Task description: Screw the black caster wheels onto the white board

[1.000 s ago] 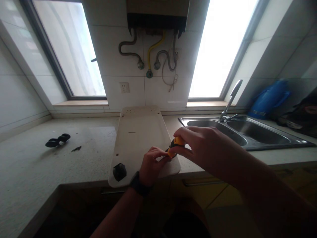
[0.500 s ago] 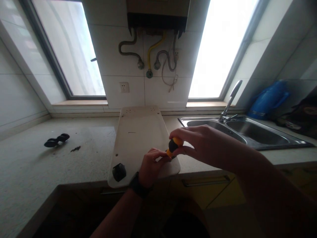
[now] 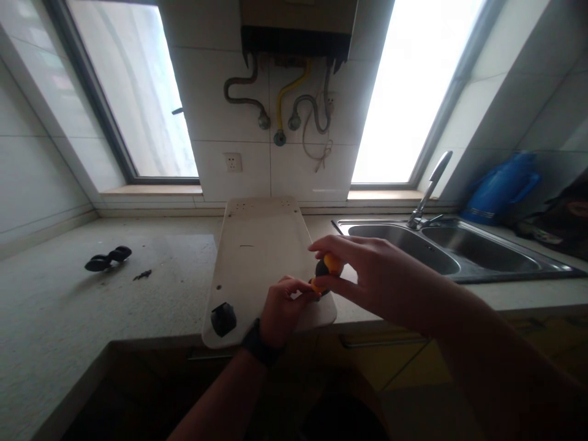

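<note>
Right hand (image 3: 367, 263): clamped on yellow-black driver (image 3: 332, 264) | left hand (image 3: 281, 309): at its lower end, grip cannot tell; board (image 3: 257, 263) beneath both | step: apparently screwing | next: needs steady turning

Your light enters through the left window (image 3: 128, 92) and the right window (image 3: 413, 92), the latter overexposed. Below your countertop (image 3: 169, 297), cabinet fronts (image 3: 386, 356) lie in deep shadow. Frame edges appear stretched.
</note>
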Available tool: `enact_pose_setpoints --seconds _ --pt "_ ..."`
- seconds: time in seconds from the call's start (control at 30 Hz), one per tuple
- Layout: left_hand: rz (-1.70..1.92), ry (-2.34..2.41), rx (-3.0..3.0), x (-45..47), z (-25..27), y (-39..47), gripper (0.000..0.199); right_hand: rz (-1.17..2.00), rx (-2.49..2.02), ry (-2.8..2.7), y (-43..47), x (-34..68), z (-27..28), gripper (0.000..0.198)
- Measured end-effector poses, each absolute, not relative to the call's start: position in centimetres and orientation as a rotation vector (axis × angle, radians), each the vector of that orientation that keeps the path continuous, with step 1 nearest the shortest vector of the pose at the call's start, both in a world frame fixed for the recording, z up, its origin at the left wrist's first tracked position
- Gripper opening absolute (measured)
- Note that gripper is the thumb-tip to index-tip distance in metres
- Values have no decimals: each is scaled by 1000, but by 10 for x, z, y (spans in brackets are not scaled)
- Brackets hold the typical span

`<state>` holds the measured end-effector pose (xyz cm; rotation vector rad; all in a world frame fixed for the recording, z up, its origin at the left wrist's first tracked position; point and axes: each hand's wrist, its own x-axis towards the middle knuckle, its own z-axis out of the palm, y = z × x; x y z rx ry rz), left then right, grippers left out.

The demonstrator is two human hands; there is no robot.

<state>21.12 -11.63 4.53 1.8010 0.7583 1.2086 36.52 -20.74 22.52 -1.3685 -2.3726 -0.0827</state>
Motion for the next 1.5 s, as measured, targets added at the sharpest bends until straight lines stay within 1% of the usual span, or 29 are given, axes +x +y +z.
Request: enact_pose_setpoints --seconds 0.07,0.1,0.13,0.2,0.3,0.4,0.57,0.8,0.9,1.03,1.23,1.5 --pt "1213 746 1819 211 45 -116 9 138 -1164 -2514 -205 373 231 43" --pt "1210 741 1824 211 45 -116 9 240 -1080 -2572 -203 376 233 43" --pt "1206 743 1827 211 44 -116 9 316 -1029 -2613 -200 378 235 40" --pt "1197 767 1827 212 44 -116 10 360 -1028 -2629 -196 381 236 30" --pt "1185 805 1828 212 44 -117 11 263 -1082 -2598 -191 382 233 16" --pt "1172 795 1833 211 46 -117 11 179 -1069 -2542 -192 378 225 12" --pt "1174 772 1825 210 46 -117 10 -27 -1192 -2342 -197 368 211 17" --pt "1190 717 1859 213 43 -115 18 -361 -1424 -1963 -193 369 194 27" --pt "1196 690 1862 213 42 -114 17 -343 -1425 -2023 -193 373 194 29" --pt "1190 708 1812 212 42 -114 14 -289 -1310 -2127 -200 370 199 31" --pt "1175 709 1773 211 41 -113 14 -243 -1267 -2267 -206 364 203 26" --pt "1171 712 1761 211 41 -112 13 -188 -1247 -2265 -203 368 202 24"
